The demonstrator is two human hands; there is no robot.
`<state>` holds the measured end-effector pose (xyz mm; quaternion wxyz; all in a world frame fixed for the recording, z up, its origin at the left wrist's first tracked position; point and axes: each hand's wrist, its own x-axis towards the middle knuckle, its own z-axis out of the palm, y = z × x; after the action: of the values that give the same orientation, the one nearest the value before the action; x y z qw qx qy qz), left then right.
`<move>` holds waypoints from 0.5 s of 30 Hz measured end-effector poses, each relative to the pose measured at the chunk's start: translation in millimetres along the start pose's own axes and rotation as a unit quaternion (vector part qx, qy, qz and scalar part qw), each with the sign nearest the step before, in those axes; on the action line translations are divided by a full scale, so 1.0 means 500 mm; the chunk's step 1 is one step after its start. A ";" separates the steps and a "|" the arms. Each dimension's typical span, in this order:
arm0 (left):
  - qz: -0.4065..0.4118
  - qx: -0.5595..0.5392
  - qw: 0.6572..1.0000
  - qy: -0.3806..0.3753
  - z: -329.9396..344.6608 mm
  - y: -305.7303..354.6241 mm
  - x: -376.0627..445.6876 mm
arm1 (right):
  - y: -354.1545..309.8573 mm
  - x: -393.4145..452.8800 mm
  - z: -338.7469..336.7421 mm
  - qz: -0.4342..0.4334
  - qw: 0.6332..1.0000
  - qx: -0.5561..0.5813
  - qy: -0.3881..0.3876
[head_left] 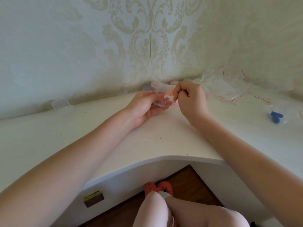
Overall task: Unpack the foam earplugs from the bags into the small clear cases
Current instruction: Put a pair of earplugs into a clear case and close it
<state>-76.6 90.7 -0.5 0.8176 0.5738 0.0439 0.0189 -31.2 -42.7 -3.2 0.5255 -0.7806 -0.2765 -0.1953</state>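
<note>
Open clear case held over the white corner desk

Left hand (144, 106) cradles the clear case (159, 95), lid tilted up toward the wall, pink earplug (162, 100) inside. Right hand (191, 99), fingers curled, pinches at the case's right edge. Empty bags (229, 86) lie right of the case; damask wallpaper (147, 38) stands behind.

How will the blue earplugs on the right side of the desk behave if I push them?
The blue earplugs look like rounded foam, so probably light and soft. They may roll, though the clear bag apparently around them could hold them back.

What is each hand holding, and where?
Left hand holds an open clear case by its bottom half. Right hand pinches something too hidden to name.
</note>
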 end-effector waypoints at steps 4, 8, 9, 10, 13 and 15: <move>0.009 0.020 1.000 -0.008 -0.001 -0.002 -0.002 | 0.000 0.001 0.008 -0.020 0.999 -0.029 -0.039; 0.011 0.013 1.000 -0.012 -0.001 -0.004 -0.002 | 0.017 0.003 0.015 -0.075 0.989 -0.117 -0.050; 0.010 0.013 1.000 -0.017 -0.002 -0.004 -0.002 | 0.021 0.003 0.015 -0.080 0.987 -0.125 -0.055; 0.007 0.011 1.000 -0.025 -0.003 -0.004 -0.003 | 0.023 0.004 0.014 -0.076 0.988 -0.122 -0.059; -0.008 -0.005 0.999 -0.046 -0.004 -0.002 -0.006 | 0.017 0.006 0.010 -0.032 0.994 -0.092 -0.054; -0.009 -0.018 0.999 -0.043 -0.006 0.000 -0.005 | 0.010 0.005 0.007 -0.014 0.996 -0.060 -0.059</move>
<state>-79.5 93.3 -1.2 0.8293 0.5585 0.0138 -0.0126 -26.0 -40.7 -6.8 0.4579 -0.8166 -0.3057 -0.1730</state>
